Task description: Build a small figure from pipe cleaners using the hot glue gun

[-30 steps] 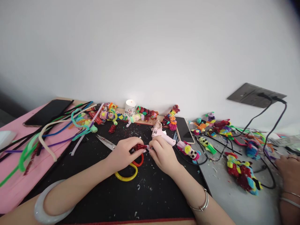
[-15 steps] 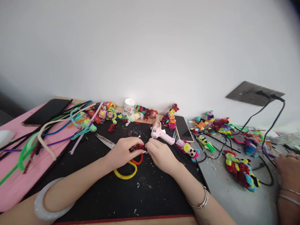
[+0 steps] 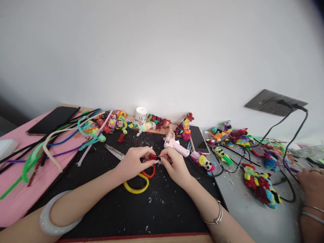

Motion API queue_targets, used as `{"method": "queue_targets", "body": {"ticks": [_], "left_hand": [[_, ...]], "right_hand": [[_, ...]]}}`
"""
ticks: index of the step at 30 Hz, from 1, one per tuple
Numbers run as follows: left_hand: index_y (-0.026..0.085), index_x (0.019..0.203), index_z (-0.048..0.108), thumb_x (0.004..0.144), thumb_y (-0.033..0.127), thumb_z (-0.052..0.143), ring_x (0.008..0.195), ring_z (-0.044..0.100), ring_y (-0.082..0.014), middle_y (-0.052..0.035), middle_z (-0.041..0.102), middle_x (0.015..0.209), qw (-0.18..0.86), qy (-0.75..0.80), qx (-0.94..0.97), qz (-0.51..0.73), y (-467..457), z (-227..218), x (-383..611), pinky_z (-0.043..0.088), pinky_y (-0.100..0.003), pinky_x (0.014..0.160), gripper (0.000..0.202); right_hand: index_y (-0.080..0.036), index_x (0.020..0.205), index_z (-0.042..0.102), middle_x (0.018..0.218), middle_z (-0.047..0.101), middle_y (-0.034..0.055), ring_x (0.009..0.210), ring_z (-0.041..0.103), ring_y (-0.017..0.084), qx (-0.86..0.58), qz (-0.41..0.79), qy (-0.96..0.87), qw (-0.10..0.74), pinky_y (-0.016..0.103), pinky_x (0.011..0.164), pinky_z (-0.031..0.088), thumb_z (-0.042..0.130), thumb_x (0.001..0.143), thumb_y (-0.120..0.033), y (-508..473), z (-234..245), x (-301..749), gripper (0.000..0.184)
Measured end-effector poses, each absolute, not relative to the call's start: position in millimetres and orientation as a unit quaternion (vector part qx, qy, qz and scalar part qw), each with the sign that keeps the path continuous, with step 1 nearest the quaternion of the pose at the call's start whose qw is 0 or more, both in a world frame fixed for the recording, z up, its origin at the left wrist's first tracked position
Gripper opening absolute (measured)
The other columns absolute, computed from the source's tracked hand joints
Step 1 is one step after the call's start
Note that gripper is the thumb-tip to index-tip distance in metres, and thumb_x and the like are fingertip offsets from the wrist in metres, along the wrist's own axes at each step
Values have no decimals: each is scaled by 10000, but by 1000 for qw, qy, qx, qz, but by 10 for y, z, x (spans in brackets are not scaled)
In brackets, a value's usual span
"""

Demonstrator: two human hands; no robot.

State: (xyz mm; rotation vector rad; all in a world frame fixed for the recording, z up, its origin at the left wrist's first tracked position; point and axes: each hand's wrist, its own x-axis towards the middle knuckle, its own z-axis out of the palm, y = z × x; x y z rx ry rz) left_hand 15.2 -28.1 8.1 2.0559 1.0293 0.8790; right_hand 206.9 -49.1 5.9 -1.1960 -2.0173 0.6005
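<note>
Between my hands is a small glittery red pipe-cleaner piece [image 3: 153, 157] with a dark tip at its right end. My left hand [image 3: 134, 162] pinches the red part between thumb and fingers. My right hand [image 3: 175, 166] has its fingertips closed at the dark end; exactly what they grip is too small to make out. Under and beside my left hand lie scissors [image 3: 136, 191] with one yellow and one red handle loop, their blades pointing to the back left. A pink glue gun [image 3: 174, 143] rests just behind my right hand.
Pipe cleaners [image 3: 52, 155] sprawl over a pink board [image 3: 15, 202] at left, near a dark phone [image 3: 53, 120]. A paper cup [image 3: 141, 115] and pipe-cleaner figures [image 3: 159, 122] line the wall. Cables hang from a wall socket [image 3: 275, 102]. Another person's hand [image 3: 311, 182] is at far right.
My right hand's fingers have shifted slightly right and opened away from my left hand, so more of the red piece and its dark tip shows. The scissors and glue gun stay in place.
</note>
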Motion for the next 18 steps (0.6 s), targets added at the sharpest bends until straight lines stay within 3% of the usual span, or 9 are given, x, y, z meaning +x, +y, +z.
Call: {"method": "queue_targets", "body": {"ticks": [5, 14, 18], "left_hand": [[181, 814, 628, 797, 289, 619, 597, 574, -110, 24, 630, 665, 343, 395, 771, 364, -289, 45, 156, 463, -210, 584, 110], [182, 838, 627, 803, 275, 630, 634, 584, -107, 25, 638, 703, 323, 402, 780, 354, -297, 46, 146, 460, -211, 626, 100], [181, 820, 619, 813, 271, 623, 645, 586, -107, 24, 642, 717, 311, 398, 789, 349, -311, 59, 147, 447, -206, 621, 90]], "right_hand": [[-198, 848, 568, 666, 459, -32, 592, 424, 123, -488, 310, -724, 377, 239, 551, 338, 513, 849, -173, -488, 59, 2043, 61], [-188, 789, 587, 608, 392, -56, 560, 378, 109, -517, 342, -683, 387, 238, 534, 290, 578, 799, -183, -492, 66, 2015, 15], [-183, 726, 572, 563, 354, -69, 529, 335, 102, -535, 377, -650, 386, 236, 511, 265, 583, 794, -215, -502, 95, 1999, 76]]}}
